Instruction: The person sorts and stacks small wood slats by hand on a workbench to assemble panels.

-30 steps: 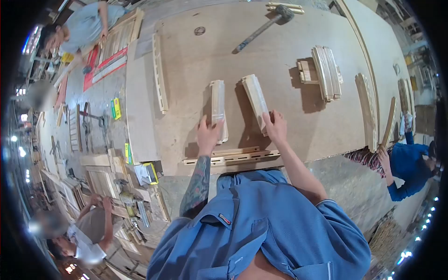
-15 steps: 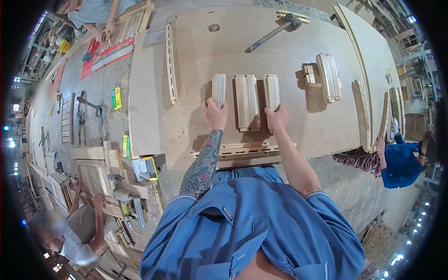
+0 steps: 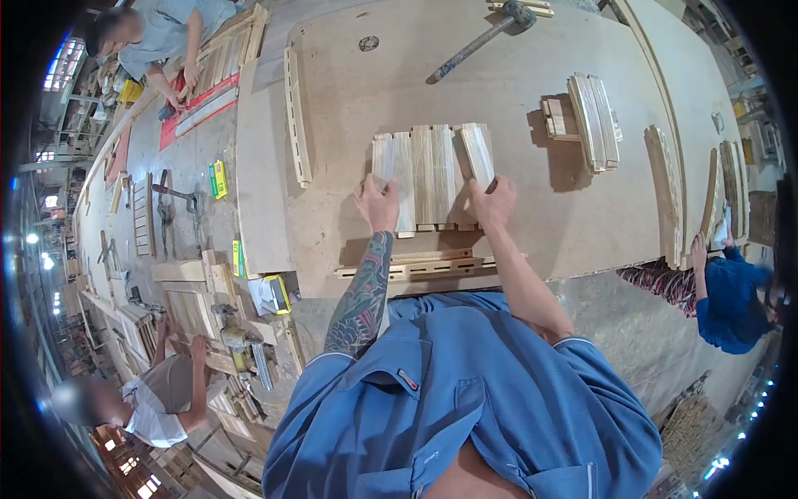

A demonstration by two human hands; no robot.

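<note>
On the board-topped table several wooden slats stand side by side. My left hand (image 3: 379, 203) is closed on the lower part of the left slats (image 3: 393, 170). The middle slats (image 3: 434, 175) lie against them, untouched. With my right hand (image 3: 494, 201) I grip the right slats (image 3: 477, 155), which tilt, their top leaning left toward the middle ones. Nearer to me, slotted rails (image 3: 416, 268) lie crosswise along the table's near edge.
A mallet (image 3: 474, 48) lies at the far side. Stacked slats (image 3: 593, 123) sit to the right, a slotted rail (image 3: 295, 116) to the left. Co-workers (image 3: 166, 50) (image 3: 158, 399) (image 3: 731, 299) are at both sides. A long board (image 3: 667, 191) borders the table's right.
The left slats have come over against the middle ones. My right hand has brought the right slats closer, now tilted. The view has shifted slightly.
</note>
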